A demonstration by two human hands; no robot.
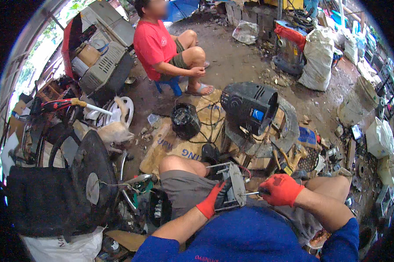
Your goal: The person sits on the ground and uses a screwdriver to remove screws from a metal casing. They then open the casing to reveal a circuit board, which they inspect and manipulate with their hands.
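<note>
Over my lap, my left hand [211, 201], in a red glove, is closed around the left side of a grey metal frame [236, 185] with a dark part inside it. My right hand [283, 190], gloved the same way, grips the dark handle of a screwdriver. Its thin bright shaft [251, 193] points left, and the tip meets the right side of the frame; my view does not show whether it sits in a screw. Beyond my knees, a black plastic housing [248, 107] lies on a round stand [289, 139]. Yellow-handled pliers [286, 166] rest near the stand's front edge.
A person in a red shirt [155, 50] sits on a blue stool ahead. A black round appliance part [186, 121] with cables lies on flattened cardboard [155, 150]. A pale cat [113, 132] is at left, behind a black chair part [92, 174]. Scrap crowds the right.
</note>
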